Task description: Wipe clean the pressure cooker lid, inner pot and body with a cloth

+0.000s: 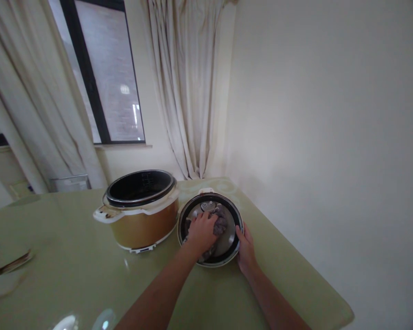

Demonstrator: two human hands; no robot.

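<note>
While the right hand holds the round lid by its edge, with the thumb upon the rim, the left hand is closed over a dark grey cloth and presses it on the metal inner face. This lid is on the green table, its inner side toward the person, just beside the pot body. The pot body stands upright and has no cover; inside it I see the black inner pot. At the far left of the table there is a thin brown object, perhaps a utensil, but it is too blurred for me to tell. Behind the table hang pale curtains beside a window.
</note>
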